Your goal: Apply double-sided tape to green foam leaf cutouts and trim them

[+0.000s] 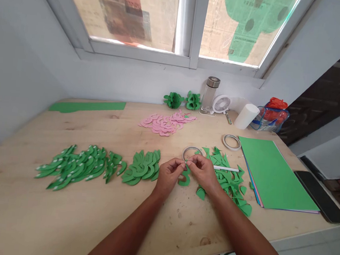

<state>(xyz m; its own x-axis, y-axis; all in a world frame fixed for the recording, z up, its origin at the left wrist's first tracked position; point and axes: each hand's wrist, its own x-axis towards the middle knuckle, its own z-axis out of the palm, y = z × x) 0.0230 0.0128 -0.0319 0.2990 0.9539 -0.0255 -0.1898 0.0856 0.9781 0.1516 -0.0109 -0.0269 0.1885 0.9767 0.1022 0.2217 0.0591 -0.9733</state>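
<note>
My left hand and my right hand meet over the wooden table, both with fingers pinched together. Below their fingertips hangs a curved green paper cutout, pinched at its top end. A tiny pale bit shows at the fingertips, too small to make out. Just behind the hands lies a roll of tape, partly hidden by them. Left of my left hand is a pile of plain green cutouts. Green paper scraps and a white stick-like tool lie beside my right hand.
Green cutouts with white patches lie left. Behind are pink cutouts, a green strip, folded green paper shapes, a bottle and a fan. Rightward are another tape roll, coloured sheets and a phone.
</note>
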